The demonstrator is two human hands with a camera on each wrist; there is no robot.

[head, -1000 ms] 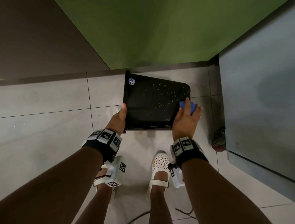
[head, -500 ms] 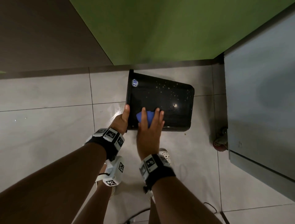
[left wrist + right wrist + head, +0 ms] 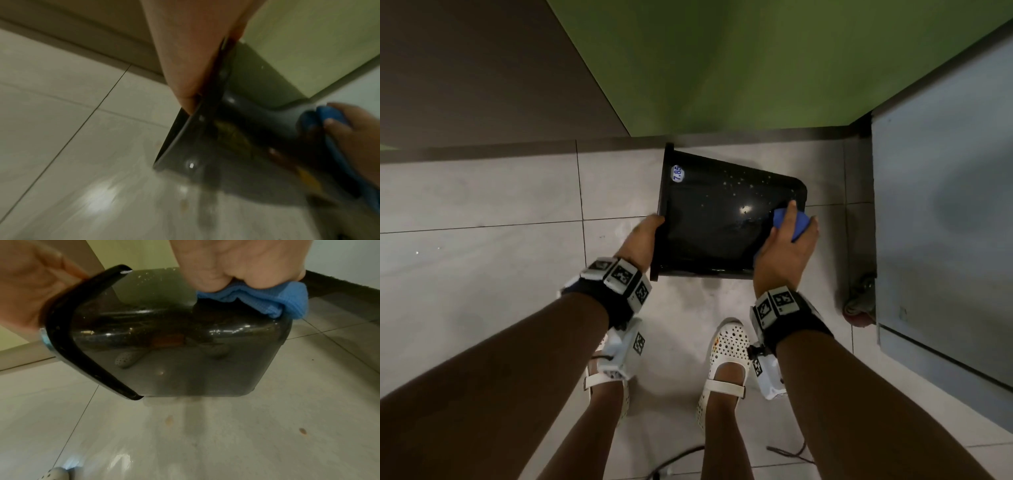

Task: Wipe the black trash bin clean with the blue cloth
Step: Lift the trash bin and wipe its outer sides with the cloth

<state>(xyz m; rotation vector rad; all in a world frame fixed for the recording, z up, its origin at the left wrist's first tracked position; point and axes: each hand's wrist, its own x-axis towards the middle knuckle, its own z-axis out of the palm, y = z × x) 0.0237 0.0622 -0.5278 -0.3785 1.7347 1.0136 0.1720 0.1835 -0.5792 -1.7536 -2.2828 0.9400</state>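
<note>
The black trash bin (image 3: 715, 219) lies on its side on the tiled floor, its rim to the left and its base to the right. A round price sticker (image 3: 677, 174) sits near the rim, and pale specks dot the bin's far upper face. My left hand (image 3: 643, 236) grips the rim (image 3: 68, 331) at the near left. My right hand (image 3: 787, 246) holds the bunched blue cloth (image 3: 792, 222) and presses it on the bin's top face near the base end. In the right wrist view the cloth (image 3: 267, 300) bulges out under my curled fingers.
A green wall (image 3: 756, 61) stands just behind the bin. A grey cabinet (image 3: 945, 222) with a caster (image 3: 861, 301) stands at the right. My feet in white perforated shoes (image 3: 726, 356) stand in front of the bin. Cables trail on the floor below.
My right hand swept the cloth across the bin: from the base end to the rim side half a second ago, and now back to the base end. The left hand kept its hold on the rim.
</note>
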